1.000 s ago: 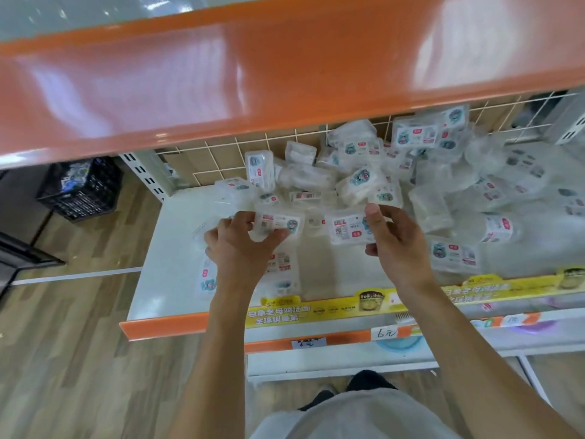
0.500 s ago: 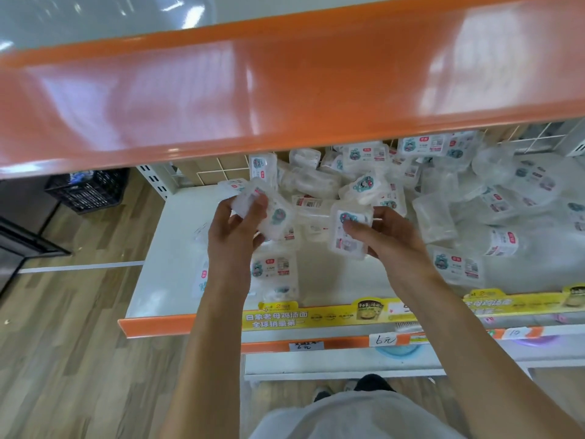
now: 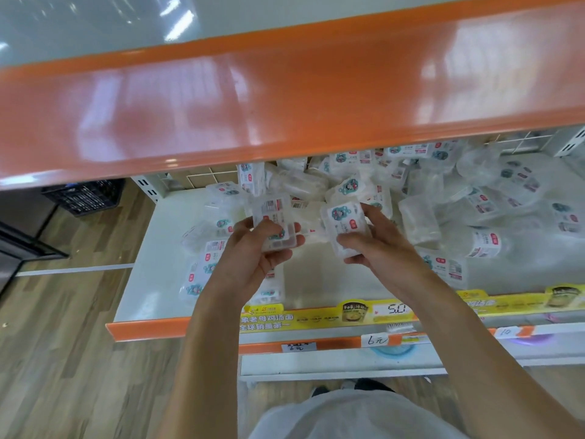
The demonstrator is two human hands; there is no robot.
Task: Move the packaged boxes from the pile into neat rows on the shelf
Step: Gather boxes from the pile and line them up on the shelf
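A loose pile of clear packaged boxes (image 3: 421,198) with teal and red labels covers the middle and right of the white shelf (image 3: 152,267). My left hand (image 3: 250,264) grips one box (image 3: 273,223), lifted above the shelf. My right hand (image 3: 380,245) grips a second box (image 3: 343,226) beside it, label up. A few boxes (image 3: 205,264) lie flat on the shelf under and left of my left hand, partly hidden by my wrist.
An orange upper shelf edge (image 3: 285,99) overhangs and hides the back of the pile. Yellow promo strip and price tags (image 3: 376,339) run along the shelf front. A black crate (image 3: 84,196) stands on the wooden floor at left.
Both hands have lifted their boxes off the pile and drawn them up and closer to me; the right box has turned label-up. The camera has dipped, so the upper shelf hides more.
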